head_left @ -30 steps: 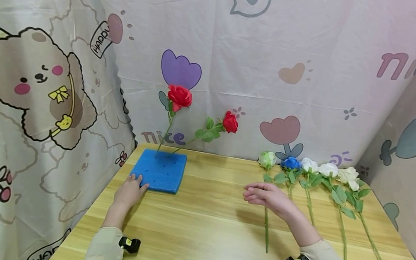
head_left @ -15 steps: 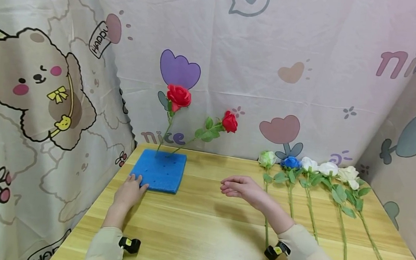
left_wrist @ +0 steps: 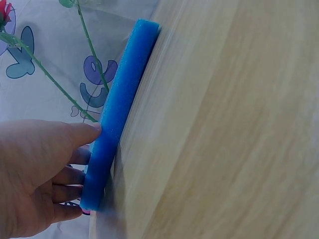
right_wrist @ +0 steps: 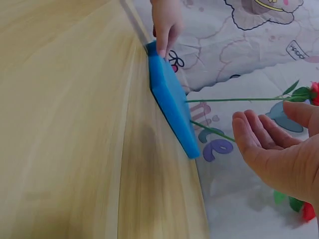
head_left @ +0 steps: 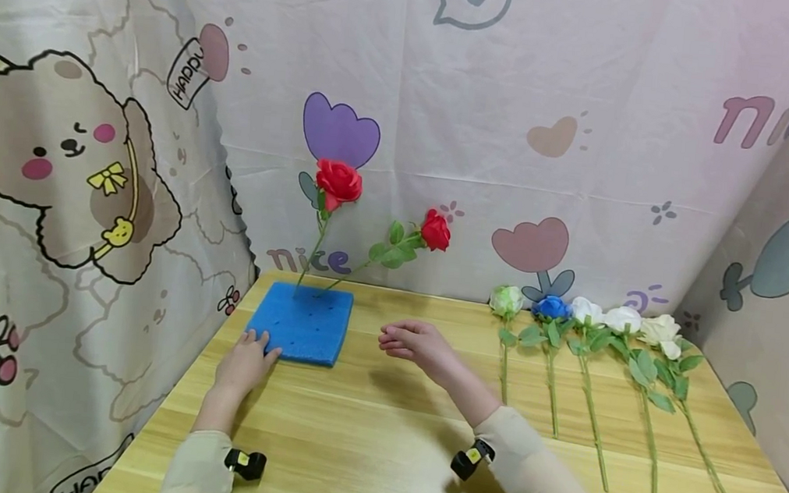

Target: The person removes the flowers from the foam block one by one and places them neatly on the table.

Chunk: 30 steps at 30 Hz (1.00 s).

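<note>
A flat blue foam block [head_left: 317, 326] with small holes lies at the back left of the table. Two red artificial roses [head_left: 339, 184] stand in its far side, one nearly upright and one leaning right. My left hand [head_left: 243, 364] rests on the block's near left corner, fingers and thumb on top, as the left wrist view [left_wrist: 35, 174] also shows. To the right of the block, my right hand [head_left: 421, 349] hovers over the table with nothing in it, its fingers relaxed and slightly bent. The right wrist view shows that hand [right_wrist: 279, 149] with the block beyond it.
Several artificial roses lie in a row at the right: a pale green one [head_left: 506, 302], a blue one [head_left: 553, 308] and white ones [head_left: 623, 320]. Their stems point toward the front. A printed curtain [head_left: 475, 128] hangs behind the wooden table [head_left: 349, 446] and along its sides.
My right hand has moved left, from above the green rose's stem toward the foam block. The left hand has stayed on the block, and the roses have not moved.
</note>
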Each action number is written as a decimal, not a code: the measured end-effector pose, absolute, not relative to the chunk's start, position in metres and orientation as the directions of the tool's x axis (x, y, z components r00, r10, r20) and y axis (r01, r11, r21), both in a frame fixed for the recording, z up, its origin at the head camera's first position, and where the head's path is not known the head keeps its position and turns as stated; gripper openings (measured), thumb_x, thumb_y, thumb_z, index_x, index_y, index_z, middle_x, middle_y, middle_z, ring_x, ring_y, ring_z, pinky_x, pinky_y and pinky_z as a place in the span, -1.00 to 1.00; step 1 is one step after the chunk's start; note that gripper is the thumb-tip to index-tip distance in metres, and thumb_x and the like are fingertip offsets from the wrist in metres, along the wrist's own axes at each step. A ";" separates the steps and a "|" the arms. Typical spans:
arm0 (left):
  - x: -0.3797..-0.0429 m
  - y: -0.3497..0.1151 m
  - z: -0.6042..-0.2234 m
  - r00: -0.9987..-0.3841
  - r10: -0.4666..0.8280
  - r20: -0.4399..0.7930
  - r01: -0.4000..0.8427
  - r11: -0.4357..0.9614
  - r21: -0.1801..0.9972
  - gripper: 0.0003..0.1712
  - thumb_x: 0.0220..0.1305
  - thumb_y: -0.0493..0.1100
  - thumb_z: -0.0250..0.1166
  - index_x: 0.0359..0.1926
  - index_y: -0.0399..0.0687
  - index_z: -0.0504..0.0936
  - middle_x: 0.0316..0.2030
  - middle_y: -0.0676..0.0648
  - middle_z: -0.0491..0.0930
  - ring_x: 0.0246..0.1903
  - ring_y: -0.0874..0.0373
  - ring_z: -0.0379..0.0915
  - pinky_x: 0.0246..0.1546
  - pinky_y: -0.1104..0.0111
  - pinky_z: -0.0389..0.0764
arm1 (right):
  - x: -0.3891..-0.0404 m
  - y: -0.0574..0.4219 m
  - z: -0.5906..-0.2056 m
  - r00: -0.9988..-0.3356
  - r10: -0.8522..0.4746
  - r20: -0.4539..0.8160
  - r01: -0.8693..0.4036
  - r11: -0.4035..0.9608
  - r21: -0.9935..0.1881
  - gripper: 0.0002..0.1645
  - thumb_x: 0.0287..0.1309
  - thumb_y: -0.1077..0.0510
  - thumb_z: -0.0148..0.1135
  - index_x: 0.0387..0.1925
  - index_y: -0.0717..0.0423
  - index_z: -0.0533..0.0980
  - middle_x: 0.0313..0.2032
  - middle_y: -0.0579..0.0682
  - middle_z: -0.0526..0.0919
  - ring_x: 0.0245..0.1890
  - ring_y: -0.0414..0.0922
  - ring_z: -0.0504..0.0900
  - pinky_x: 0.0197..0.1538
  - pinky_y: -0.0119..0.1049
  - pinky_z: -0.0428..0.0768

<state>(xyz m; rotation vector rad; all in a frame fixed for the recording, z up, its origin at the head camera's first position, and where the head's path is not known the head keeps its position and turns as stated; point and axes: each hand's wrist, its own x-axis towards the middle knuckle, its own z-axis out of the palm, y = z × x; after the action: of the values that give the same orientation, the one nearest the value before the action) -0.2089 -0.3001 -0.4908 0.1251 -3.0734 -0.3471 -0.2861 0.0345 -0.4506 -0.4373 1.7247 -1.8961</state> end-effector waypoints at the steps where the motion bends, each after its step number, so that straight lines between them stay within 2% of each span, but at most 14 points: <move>1: -0.209 -0.300 -0.491 -0.996 -0.088 0.033 -0.079 0.972 0.220 -0.31 0.45 0.00 0.08 0.35 -0.46 0.29 0.33 -0.59 0.16 0.35 -0.47 0.08 0.29 -0.20 0.30 | -0.288 0.030 -0.452 -0.808 -0.579 -0.114 0.177 -0.053 -0.983 -0.51 0.41 0.17 0.05 0.16 0.52 0.40 -0.05 0.21 0.69 -0.12 -0.15 0.72 0.11 -0.21 0.66; 6: -0.208 -0.297 -0.492 -0.996 -0.086 0.011 -0.081 0.971 0.225 -0.31 0.45 0.01 0.07 0.35 -0.46 0.28 0.34 -0.59 0.15 0.35 -0.47 0.08 0.30 -0.20 0.29 | -0.293 0.011 -0.461 -0.827 -0.552 -0.107 0.191 -0.096 -0.977 -0.53 0.39 0.14 0.09 0.12 0.49 0.43 -0.13 0.12 0.71 -0.13 -0.13 0.72 0.11 -0.20 0.67; 15: -0.209 -0.300 -0.491 -0.994 -0.108 0.021 -0.100 0.966 0.239 -0.31 0.45 0.01 0.08 0.36 -0.44 0.27 0.35 -0.57 0.14 0.36 -0.46 0.06 0.30 -0.21 0.29 | -0.301 -0.031 -0.465 -0.848 -0.517 -0.120 0.215 -0.127 -0.968 -0.51 0.39 0.15 0.09 0.13 0.52 0.42 0.08 0.47 0.56 -0.04 0.04 0.71 0.15 -0.16 0.64; 24: -0.209 -0.299 -0.489 -0.994 -0.107 0.018 -0.099 0.966 0.238 -0.31 0.45 0.01 0.08 0.36 -0.45 0.27 0.35 -0.58 0.13 0.37 -0.46 0.06 0.30 -0.20 0.29 | -0.307 -0.066 -0.469 -0.880 -0.448 -0.158 0.264 -0.185 -0.947 -0.48 0.37 0.15 0.13 0.16 0.51 0.41 0.12 0.48 0.52 0.17 0.23 0.57 0.29 0.01 0.50; 30: -0.210 -0.300 -0.490 -0.995 -0.103 0.015 -0.096 0.966 0.239 -0.31 0.45 0.01 0.08 0.36 -0.44 0.27 0.35 -0.58 0.13 0.37 -0.46 0.05 0.31 -0.20 0.28 | -0.317 -0.085 -0.475 -0.905 -0.387 -0.177 0.282 -0.236 -0.930 -0.47 0.37 0.15 0.12 0.19 0.49 0.40 0.19 0.47 0.47 0.23 0.24 0.52 0.29 -0.05 0.52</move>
<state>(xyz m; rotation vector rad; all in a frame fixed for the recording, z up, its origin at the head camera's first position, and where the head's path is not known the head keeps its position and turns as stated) -0.2102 -0.3004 -0.4900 0.1561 -3.0875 -0.3737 -0.3173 -0.0846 -0.4749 -0.1251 1.6099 -2.1788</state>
